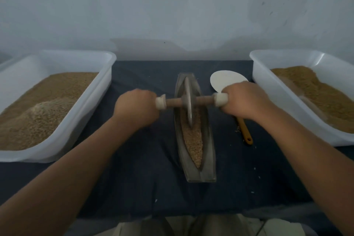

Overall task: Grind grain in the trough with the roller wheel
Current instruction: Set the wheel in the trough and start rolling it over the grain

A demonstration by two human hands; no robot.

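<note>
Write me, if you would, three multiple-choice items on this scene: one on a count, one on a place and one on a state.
1. How many white tubs stand on the cloth? A. One. B. Two. C. Three.
2. Where does the scoop lie? A. In a tub. B. On the cloth, right of the trough. C. Inside the trough.
3. How is the roller wheel held? A. A hand grips each axle end. B. One hand grips it. C. Nobody touches it.
Answers: 1 B, one tub on each side; 2 B, its head and handle show beside the trough; 3 A, the left hand and right hand each wrap an end.
</note>
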